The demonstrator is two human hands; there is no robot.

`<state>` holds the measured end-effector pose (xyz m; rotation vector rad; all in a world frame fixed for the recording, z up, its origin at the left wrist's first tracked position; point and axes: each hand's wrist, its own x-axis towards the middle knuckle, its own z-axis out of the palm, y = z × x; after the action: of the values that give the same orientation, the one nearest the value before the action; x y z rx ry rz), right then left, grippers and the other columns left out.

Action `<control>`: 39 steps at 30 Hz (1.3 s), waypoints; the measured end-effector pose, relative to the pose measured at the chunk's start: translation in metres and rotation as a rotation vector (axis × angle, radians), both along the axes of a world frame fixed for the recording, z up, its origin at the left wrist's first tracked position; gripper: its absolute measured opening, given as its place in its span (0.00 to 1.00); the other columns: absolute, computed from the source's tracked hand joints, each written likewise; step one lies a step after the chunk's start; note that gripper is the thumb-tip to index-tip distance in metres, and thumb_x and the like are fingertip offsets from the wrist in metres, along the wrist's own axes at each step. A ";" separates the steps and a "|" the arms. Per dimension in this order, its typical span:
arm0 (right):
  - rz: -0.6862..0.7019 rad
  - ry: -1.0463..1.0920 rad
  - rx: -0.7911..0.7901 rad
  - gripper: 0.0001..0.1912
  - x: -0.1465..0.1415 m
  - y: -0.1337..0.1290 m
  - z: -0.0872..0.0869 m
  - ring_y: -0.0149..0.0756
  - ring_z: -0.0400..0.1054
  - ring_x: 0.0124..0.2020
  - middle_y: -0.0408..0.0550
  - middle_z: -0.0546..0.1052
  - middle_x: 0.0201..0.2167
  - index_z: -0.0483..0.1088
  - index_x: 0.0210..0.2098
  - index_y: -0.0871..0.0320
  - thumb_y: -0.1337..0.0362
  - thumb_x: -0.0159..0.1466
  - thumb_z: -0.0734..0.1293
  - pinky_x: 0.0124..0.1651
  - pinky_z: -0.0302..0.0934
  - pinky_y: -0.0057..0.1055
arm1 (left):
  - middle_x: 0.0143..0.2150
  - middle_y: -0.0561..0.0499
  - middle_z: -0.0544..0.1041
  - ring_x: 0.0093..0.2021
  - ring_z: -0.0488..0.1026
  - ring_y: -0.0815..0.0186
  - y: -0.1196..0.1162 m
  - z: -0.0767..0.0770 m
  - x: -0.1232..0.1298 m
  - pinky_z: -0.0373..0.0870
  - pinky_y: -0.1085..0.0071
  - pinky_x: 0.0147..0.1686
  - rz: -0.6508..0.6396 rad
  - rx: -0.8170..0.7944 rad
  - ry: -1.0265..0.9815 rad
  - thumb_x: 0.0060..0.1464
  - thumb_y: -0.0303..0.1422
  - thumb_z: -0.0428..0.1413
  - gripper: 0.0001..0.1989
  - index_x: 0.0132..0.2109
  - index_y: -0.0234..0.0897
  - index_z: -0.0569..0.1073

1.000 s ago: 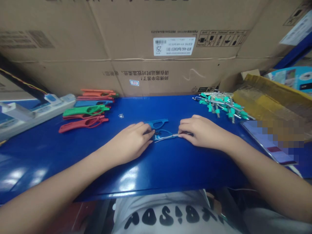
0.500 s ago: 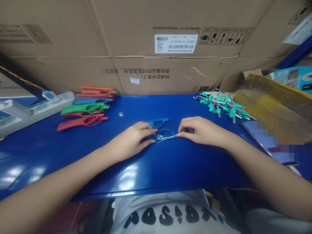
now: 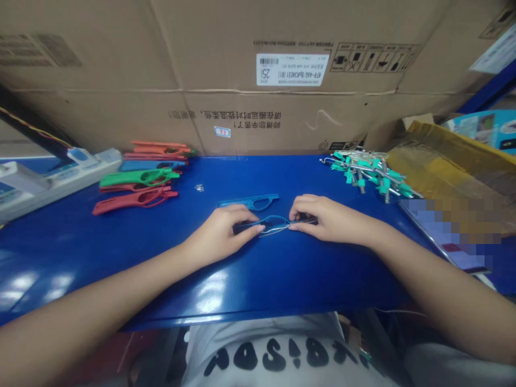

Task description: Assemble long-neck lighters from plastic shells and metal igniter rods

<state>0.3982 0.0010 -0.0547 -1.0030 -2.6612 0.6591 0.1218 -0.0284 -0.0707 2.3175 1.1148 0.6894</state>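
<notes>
My left hand pinches the left end of a blue plastic lighter casing half, its thumb along the near side. White wire and a thin metal strip show in the casing; the other inner parts are too small to tell. At the casing's right end, the fingers of my right hand are closed around a thin dark rod, which pokes out beneath them. The casing is tilted just above the table. Right behind it, a second blue casing half lies flat, close to my left fingers.
On the left lie red, green, blue and orange casing halves beside a white power strip. Metal tubes with green pieces are heaped at right, near a taped yellow-brown box. A large carton stands behind the blue table.
The casing half between my hands has tipped up, so less of its inside shows. My left thumb has shifted right along it, and my right fingers have closed in slightly leftward.
</notes>
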 end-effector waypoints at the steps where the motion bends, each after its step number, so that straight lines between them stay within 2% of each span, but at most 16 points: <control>1: -0.002 -0.006 -0.002 0.07 0.000 0.000 0.000 0.37 0.67 0.39 0.48 0.75 0.38 0.71 0.38 0.58 0.60 0.68 0.68 0.40 0.58 0.31 | 0.40 0.49 0.80 0.40 0.76 0.64 0.000 -0.001 0.000 0.71 0.68 0.42 0.001 -0.006 -0.004 0.64 0.38 0.57 0.11 0.44 0.37 0.80; 4: -0.004 -0.039 0.011 0.08 -0.002 -0.001 0.001 0.37 0.66 0.37 0.47 0.74 0.35 0.69 0.36 0.57 0.59 0.69 0.67 0.39 0.57 0.32 | 0.39 0.50 0.81 0.39 0.76 0.64 0.001 -0.002 0.001 0.70 0.69 0.39 0.003 -0.029 -0.017 0.64 0.37 0.56 0.11 0.44 0.37 0.81; 10: 0.061 -0.129 0.135 0.07 -0.007 -0.003 0.001 0.38 0.66 0.36 0.47 0.74 0.34 0.67 0.36 0.57 0.62 0.70 0.64 0.43 0.54 0.35 | 0.36 0.50 0.80 0.37 0.76 0.65 0.000 -0.002 0.003 0.70 0.69 0.38 0.035 -0.052 -0.027 0.63 0.36 0.57 0.10 0.40 0.36 0.81; 17: 0.054 -0.122 0.152 0.09 -0.004 -0.002 0.001 0.38 0.66 0.36 0.47 0.75 0.34 0.68 0.36 0.57 0.59 0.70 0.64 0.43 0.54 0.35 | 0.44 0.47 0.81 0.44 0.77 0.61 0.000 0.003 -0.001 0.73 0.65 0.46 0.000 0.033 0.062 0.66 0.38 0.54 0.13 0.48 0.36 0.80; 20: 0.045 -0.101 0.200 0.07 -0.003 -0.002 0.002 0.40 0.68 0.40 0.49 0.76 0.38 0.68 0.41 0.56 0.59 0.69 0.65 0.45 0.56 0.37 | 0.47 0.45 0.79 0.47 0.77 0.60 0.000 0.001 -0.002 0.74 0.63 0.49 -0.002 0.071 0.061 0.66 0.36 0.54 0.14 0.53 0.36 0.77; 23: 0.051 -0.038 0.276 0.09 -0.005 -0.005 0.002 0.42 0.69 0.46 0.51 0.75 0.45 0.68 0.47 0.55 0.60 0.68 0.66 0.47 0.57 0.38 | 0.48 0.45 0.78 0.48 0.77 0.60 0.001 -0.001 -0.002 0.74 0.62 0.50 -0.013 0.099 0.063 0.65 0.33 0.53 0.15 0.56 0.37 0.75; 27: 0.136 -0.010 0.333 0.08 -0.011 -0.008 -0.004 0.42 0.69 0.47 0.52 0.74 0.48 0.71 0.47 0.55 0.62 0.70 0.64 0.49 0.59 0.38 | 0.51 0.44 0.77 0.51 0.76 0.59 0.001 -0.002 -0.001 0.73 0.61 0.53 -0.025 0.110 0.069 0.64 0.30 0.53 0.17 0.58 0.37 0.73; 30: 0.188 -0.035 0.301 0.07 -0.014 -0.008 -0.008 0.41 0.69 0.45 0.51 0.74 0.47 0.72 0.46 0.54 0.64 0.70 0.63 0.48 0.61 0.38 | 0.51 0.44 0.76 0.52 0.74 0.59 0.000 0.001 0.000 0.72 0.61 0.54 -0.048 0.115 0.067 0.63 0.29 0.53 0.15 0.56 0.37 0.72; 36: 0.168 -0.007 0.213 0.05 -0.013 -0.009 -0.006 0.37 0.69 0.40 0.48 0.75 0.43 0.72 0.41 0.55 0.67 0.69 0.64 0.43 0.61 0.33 | 0.51 0.45 0.74 0.54 0.72 0.60 -0.003 0.004 0.000 0.69 0.62 0.57 -0.152 0.141 0.088 0.64 0.28 0.52 0.11 0.52 0.37 0.73; 39: 0.156 0.016 0.185 0.06 -0.012 -0.010 -0.004 0.38 0.70 0.42 0.49 0.75 0.44 0.71 0.44 0.55 0.66 0.68 0.64 0.43 0.62 0.33 | 0.53 0.44 0.73 0.55 0.71 0.59 -0.002 0.001 -0.001 0.69 0.61 0.57 -0.195 0.172 0.103 0.64 0.26 0.51 0.12 0.52 0.38 0.74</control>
<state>0.3859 -0.0094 -0.0582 -0.7452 -2.7458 0.4372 0.1209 -0.0308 -0.0695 2.5918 0.8864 0.6189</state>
